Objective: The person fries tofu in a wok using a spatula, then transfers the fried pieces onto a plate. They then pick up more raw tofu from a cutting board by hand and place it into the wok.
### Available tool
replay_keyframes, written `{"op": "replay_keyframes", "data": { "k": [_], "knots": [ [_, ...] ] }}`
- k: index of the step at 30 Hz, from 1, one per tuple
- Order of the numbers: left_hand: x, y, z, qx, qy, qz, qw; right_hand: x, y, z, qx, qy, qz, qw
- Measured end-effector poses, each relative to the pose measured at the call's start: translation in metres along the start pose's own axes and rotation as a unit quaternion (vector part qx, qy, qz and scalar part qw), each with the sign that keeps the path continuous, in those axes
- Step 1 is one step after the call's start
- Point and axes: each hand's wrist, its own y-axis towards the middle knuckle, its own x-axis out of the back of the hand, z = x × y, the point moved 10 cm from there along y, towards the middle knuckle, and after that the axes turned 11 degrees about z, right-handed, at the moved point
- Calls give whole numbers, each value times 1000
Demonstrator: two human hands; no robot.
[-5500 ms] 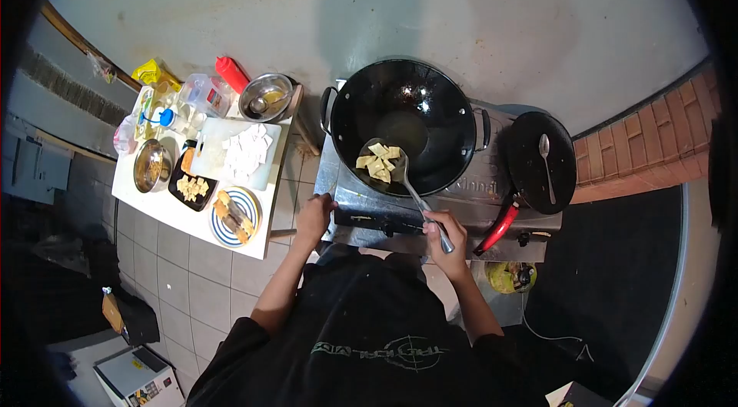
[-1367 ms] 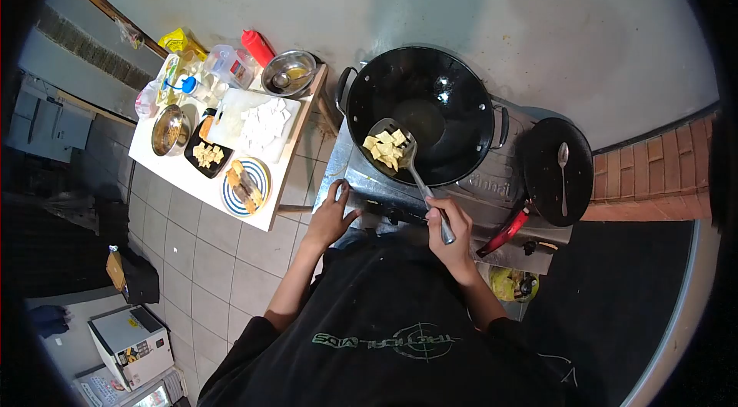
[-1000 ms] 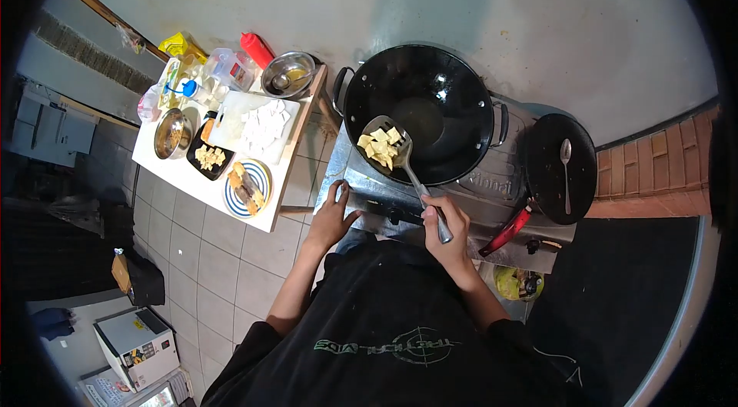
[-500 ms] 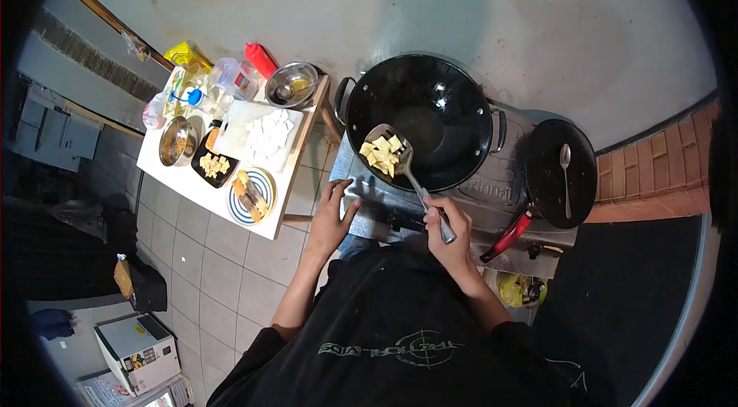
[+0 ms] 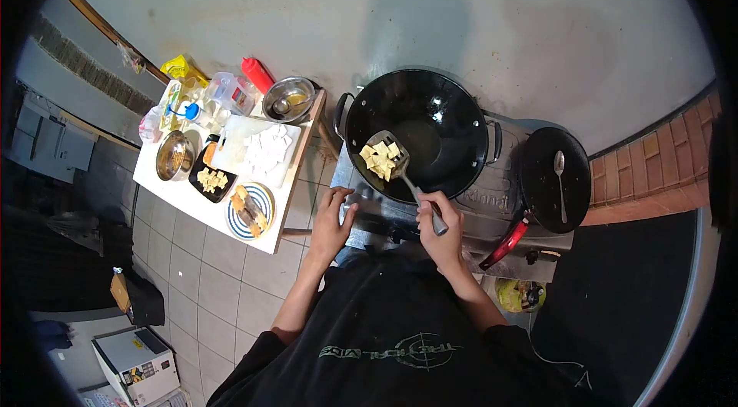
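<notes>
My right hand (image 5: 441,232) is wrapped around the handle of a metal slotted spatula (image 5: 407,182). Pale yellow cubes (image 5: 380,159), piled on the spatula's blade, show over the near left part of a large black wok (image 5: 453,147). The wok sits on a silver gas stove (image 5: 492,199) and has a dark, shiny inside. My left hand (image 5: 332,224) holds nothing; its fingers are apart, and it hovers near the stove's left front edge, below the wok's rim.
A black frying pan (image 5: 538,176) with a red handle stands at right, a spoon (image 5: 560,176) lying in it. The white table (image 5: 184,198) at left bears a cutting board (image 5: 231,147) with white pieces, metal bowls (image 5: 275,103), a black tray (image 5: 206,190) of yellow cubes and a striped plate (image 5: 266,199).
The view has shifted slightly, so the wok and table appear a little lower. My right hand still holds the loaded spatula, and my left hand's fingers look slightly more curled.
</notes>
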Motion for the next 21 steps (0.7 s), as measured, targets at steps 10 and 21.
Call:
{"op": "replay_keyframes", "data": {
  "k": [10,21],
  "knots": [
    [-23,-18,57,79,35,85,993,-17,18,1,-10,-21,-7,1000],
    [-27,-29,65,96,19,105,990,-16,16,-5,9,21,-6,1000]
  ]
}}
